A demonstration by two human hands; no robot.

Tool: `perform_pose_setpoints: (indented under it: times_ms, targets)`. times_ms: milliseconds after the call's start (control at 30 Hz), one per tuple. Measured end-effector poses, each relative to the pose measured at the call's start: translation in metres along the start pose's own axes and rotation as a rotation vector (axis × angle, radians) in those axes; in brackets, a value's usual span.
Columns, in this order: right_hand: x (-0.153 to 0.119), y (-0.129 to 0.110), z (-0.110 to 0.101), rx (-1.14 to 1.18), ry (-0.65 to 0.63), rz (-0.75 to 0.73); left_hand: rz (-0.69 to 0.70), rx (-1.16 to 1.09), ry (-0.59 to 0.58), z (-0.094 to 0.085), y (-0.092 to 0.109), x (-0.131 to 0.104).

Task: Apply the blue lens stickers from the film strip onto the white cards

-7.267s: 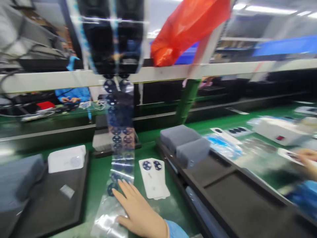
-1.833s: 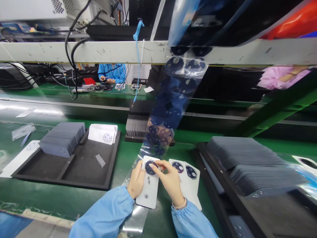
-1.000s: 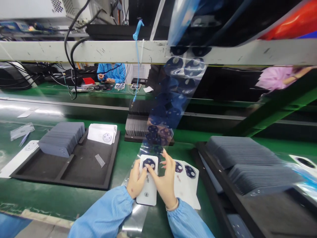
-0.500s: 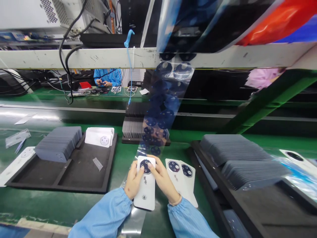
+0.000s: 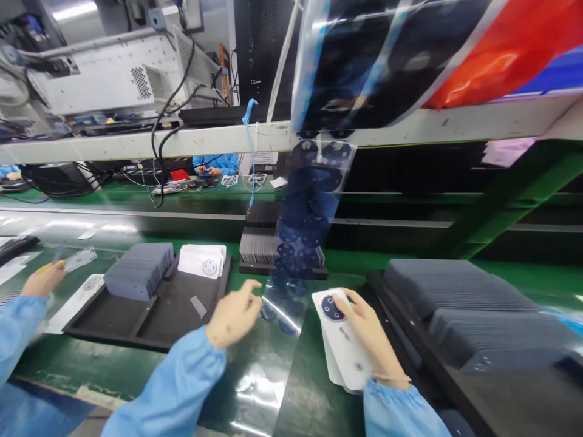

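Observation:
My right hand (image 5: 364, 331) holds a white phone back panel (image 5: 348, 355) by its right edge, the thumb on its dark round camera patch (image 5: 331, 308). This panel overlaps other white panels, whose edges show on its left. Right of the strip, they rest over the green bench (image 5: 310, 388). My left hand (image 5: 234, 315) is open above the bench, index finger outstretched and nothing in it. Its fingertips are close to the clear film strip (image 5: 273, 358), which bears dark round stickers (image 5: 286, 325) and hangs down from the shelf.
Left stands a black divided tray (image 5: 182, 340) with grey sheets (image 5: 139, 270) and white panels (image 5: 203, 261). Another tray (image 5: 455, 370) of grey sheets flanks my right hand. A stack of sheets (image 5: 257, 246) stands behind the strip. A co-worker's hand (image 5: 43, 279) reaches in at far left.
My right hand has carried the white panel right, over the others. My left hand has let go of it and moved left. The view has shifted, and a co-worker's arm has appeared at left.

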State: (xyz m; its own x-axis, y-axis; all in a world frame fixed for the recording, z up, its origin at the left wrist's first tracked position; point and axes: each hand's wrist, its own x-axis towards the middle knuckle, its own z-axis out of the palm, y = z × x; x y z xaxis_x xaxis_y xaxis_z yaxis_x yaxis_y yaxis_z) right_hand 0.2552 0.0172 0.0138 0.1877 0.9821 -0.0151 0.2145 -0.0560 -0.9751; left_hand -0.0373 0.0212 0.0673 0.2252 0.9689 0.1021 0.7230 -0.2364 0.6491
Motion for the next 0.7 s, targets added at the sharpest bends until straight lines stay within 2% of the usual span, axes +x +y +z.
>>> perform_pose_setpoints:
  times_ms: [67, 100, 167, 233, 300, 367, 433, 467, 567, 700]
  targets:
    - [0.007, 0.016, -0.013, -0.224, 0.106, -0.023, 0.009, 0.269, 0.053, -0.033, -0.030, 0.024]
    - [0.008, 0.023, -0.014, -0.338, 0.188, -0.049, 0.001, 0.321, 0.075, -0.046, -0.047, 0.037]
    - [0.010, 0.029, -0.008, -0.509, 0.380, -0.162, 0.005, 0.369, 0.101, -0.066, -0.081, 0.061]
    - [0.007, 0.026, 0.006, -0.552, 0.484, -0.317, 0.026, 0.410, 0.088, -0.076, -0.111, 0.078]
    - [0.000, 0.019, 0.024, -0.479, 0.396, -0.454, 0.035, 0.448, 0.071, -0.079, -0.135, 0.085]
    - [-0.009, 0.011, 0.043, -0.448, 0.182, -0.565, 0.032, 0.484, 0.067, -0.077, -0.152, 0.086]
    - [-0.019, 0.007, 0.059, -0.557, -0.007, -0.674, 0.033, 0.519, 0.082, -0.074, -0.162, 0.083]
    - [-0.023, 0.006, 0.065, -0.632, -0.059, -0.719, 0.038, 0.535, 0.095, -0.072, -0.166, 0.082]
    - [-0.033, 0.005, 0.077, -0.775, -0.056, -0.780, 0.065, 0.581, 0.143, -0.068, -0.170, 0.077]
    - [-0.034, 0.009, 0.084, -0.787, -0.066, -0.803, 0.112, 0.620, 0.177, -0.067, -0.169, 0.070]
